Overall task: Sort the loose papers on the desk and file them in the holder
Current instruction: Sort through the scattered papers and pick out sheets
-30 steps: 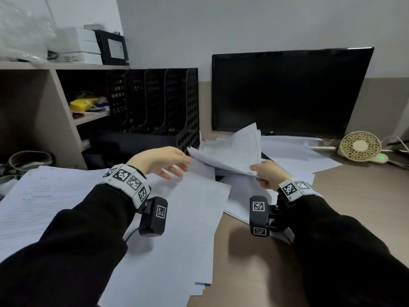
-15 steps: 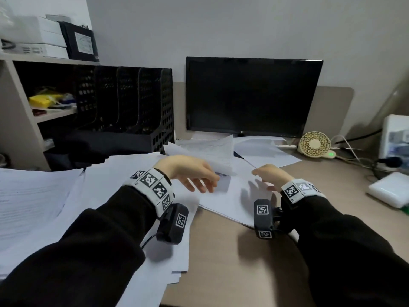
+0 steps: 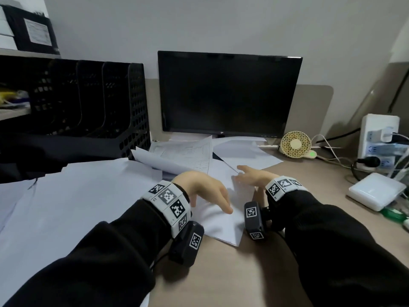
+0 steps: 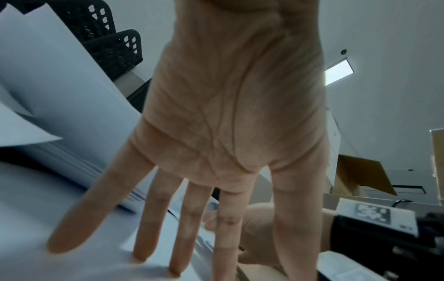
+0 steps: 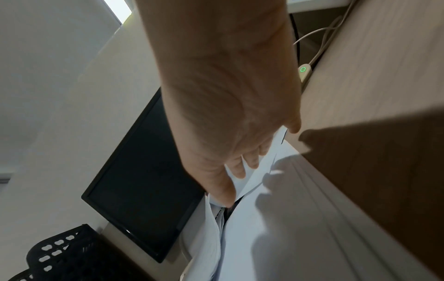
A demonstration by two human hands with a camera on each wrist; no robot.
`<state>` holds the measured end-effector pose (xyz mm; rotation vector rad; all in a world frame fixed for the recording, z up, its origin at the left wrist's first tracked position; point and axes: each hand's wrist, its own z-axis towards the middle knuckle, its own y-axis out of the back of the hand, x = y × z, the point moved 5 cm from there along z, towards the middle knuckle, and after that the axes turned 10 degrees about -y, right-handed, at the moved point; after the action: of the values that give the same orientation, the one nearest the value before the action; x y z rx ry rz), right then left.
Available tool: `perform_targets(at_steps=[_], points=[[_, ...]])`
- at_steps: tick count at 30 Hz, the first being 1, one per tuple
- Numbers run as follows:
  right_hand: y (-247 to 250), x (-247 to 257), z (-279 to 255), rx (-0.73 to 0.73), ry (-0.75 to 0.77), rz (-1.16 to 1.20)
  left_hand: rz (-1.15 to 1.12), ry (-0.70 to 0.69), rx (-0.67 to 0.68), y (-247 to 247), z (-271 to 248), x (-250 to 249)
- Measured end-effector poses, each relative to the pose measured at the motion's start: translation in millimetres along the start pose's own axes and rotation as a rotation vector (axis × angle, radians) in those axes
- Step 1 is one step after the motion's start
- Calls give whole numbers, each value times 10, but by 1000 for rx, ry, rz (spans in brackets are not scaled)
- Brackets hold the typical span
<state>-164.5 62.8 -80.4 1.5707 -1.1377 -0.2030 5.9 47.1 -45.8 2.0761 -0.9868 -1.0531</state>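
Note:
Loose white papers cover the desk: a big pile (image 3: 77, 196) at the left and a smaller stack (image 3: 221, 220) in the middle. The black mesh file holder (image 3: 93, 103) stands at the back left, its slots dark. My left hand (image 3: 210, 193) lies over the middle stack, its fingers (image 4: 190, 218) straight and spread, their tips touching the top sheet. My right hand (image 3: 247, 178) is at that stack's right edge. In the right wrist view the right hand (image 5: 230, 171) has a sheet edge (image 5: 254, 175) between thumb and fingers.
A dark monitor (image 3: 230, 94) stands behind the papers, with curled printed sheets (image 3: 188, 156) at its foot. A small beige fan (image 3: 295, 144), a power strip (image 3: 380, 138) with cables and a white box (image 3: 374, 193) crowd the right. A shelf unit (image 3: 13, 54) rises at the left.
The sheets my right hand held up have come down flat onto the middle stack. My left hand has moved right from the big pile onto that stack and spread its fingers.

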Motion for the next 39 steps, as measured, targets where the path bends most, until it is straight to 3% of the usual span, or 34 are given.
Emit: perform_targets(at_steps=[11, 15, 19, 21, 24, 28, 39], points=[[47, -133, 61, 56, -48, -356, 66, 24, -17, 37, 20, -18], [224, -211, -270, 34, -53, -298, 112, 38, -19, 3, -12, -82], [319, -363, -605, 109, -115, -144, 216, 37, 4, -42, -50, -221], [381, -447, -634, 14, -123, -102, 248, 41, 24, -75, -50, -299], [420, -603, -623, -124, -160, -259, 311, 54, 56, -136, -32, -401], [258, -764, -647, -27, -233, -429, 383, 107, 78, -215, -21, -479], [305, -887, -855, -62, -222, -384, 593, 138, 20, -315, -53, -841]])
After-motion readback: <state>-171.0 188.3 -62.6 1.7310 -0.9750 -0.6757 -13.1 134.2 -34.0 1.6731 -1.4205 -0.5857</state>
